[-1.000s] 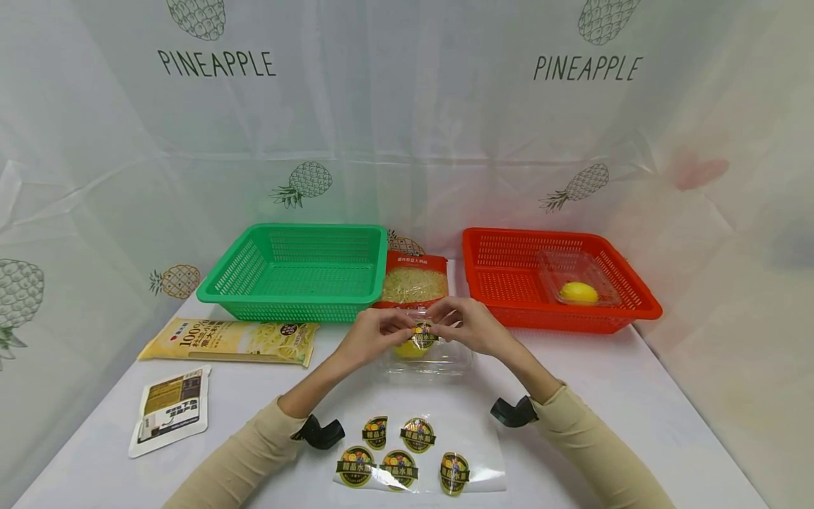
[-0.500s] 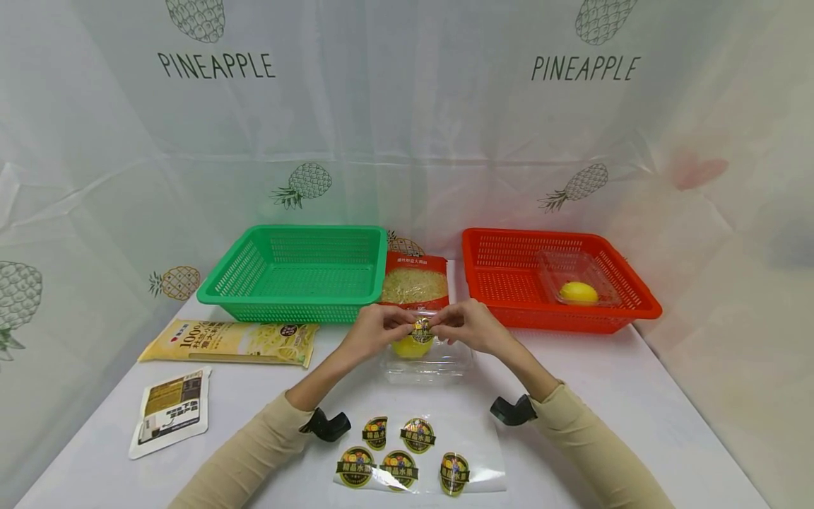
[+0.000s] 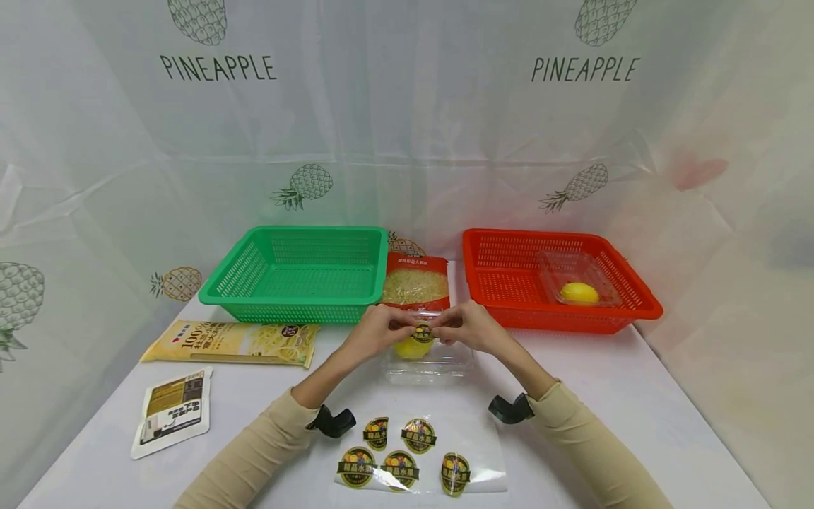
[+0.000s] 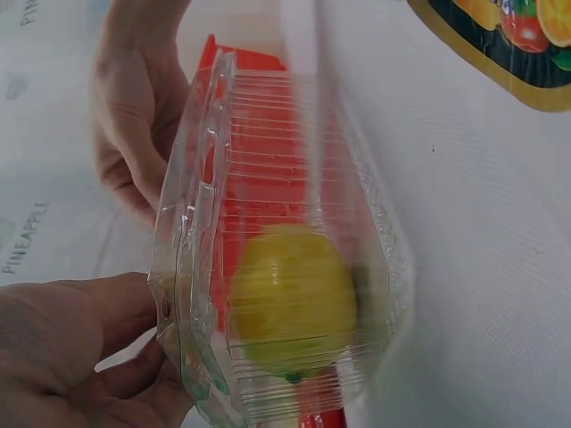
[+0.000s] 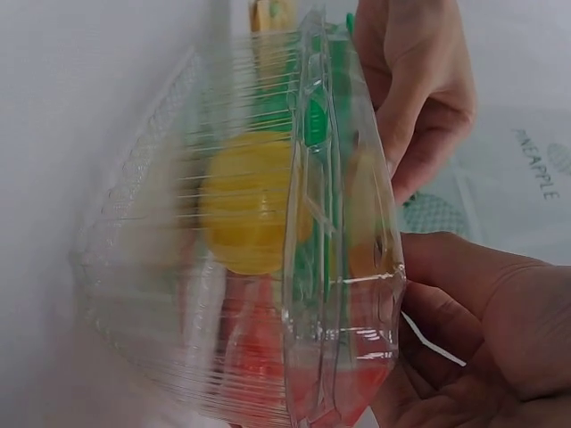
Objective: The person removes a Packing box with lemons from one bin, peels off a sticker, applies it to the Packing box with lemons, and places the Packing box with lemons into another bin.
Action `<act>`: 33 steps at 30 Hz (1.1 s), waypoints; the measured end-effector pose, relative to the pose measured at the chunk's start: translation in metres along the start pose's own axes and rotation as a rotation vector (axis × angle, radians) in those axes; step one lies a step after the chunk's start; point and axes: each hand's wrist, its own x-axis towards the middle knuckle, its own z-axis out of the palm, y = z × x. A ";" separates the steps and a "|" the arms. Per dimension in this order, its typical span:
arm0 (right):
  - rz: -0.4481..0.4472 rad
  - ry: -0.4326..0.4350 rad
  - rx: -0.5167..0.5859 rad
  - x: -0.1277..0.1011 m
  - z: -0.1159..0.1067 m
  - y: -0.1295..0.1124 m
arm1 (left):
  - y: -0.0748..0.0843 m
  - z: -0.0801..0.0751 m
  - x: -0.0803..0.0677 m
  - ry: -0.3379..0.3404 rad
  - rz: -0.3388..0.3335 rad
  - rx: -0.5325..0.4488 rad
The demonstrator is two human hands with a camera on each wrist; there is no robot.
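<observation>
A clear plastic clamshell box (image 3: 427, 373) lies mid-table, a yellow lemon (image 3: 412, 348) visible inside it in all three views. Over its lid is a round black-and-gold fruit sticker (image 3: 422, 333). My left hand (image 3: 376, 334) pinches the sticker's left edge between thumb and fingers, while my right hand (image 3: 473, 329) pinches the right edge. Seen from the left wrist, the fingers of the left hand (image 4: 85, 348) are at the lid. In the right wrist view the right hand (image 5: 500, 330) is likewise close against the lid; the sticker is hard to make out there.
Behind stand a green basket (image 3: 299, 311) and a red basket (image 3: 540, 318), the latter holding another boxed lemon (image 3: 579, 293). A red pasta bag (image 3: 416, 283) lies between them. At left are a yellow pasta packet (image 3: 229, 343) and a white pouch (image 3: 173, 411). A sticker sheet (image 3: 486, 452) lies in front.
Both hands have stayed over the lid with the sticker between them. The sticker has come down slightly and looks flatter against the lid. My left forearm has shifted a little to the right.
</observation>
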 end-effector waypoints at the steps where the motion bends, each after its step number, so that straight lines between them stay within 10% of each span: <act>1: 0.005 0.002 0.000 0.000 0.000 0.000 | 0.000 0.000 0.000 -0.002 0.004 0.000; 33: 0.128 0.047 -0.056 0.005 0.000 -0.006 | -0.002 0.007 0.007 -0.012 0.045 0.063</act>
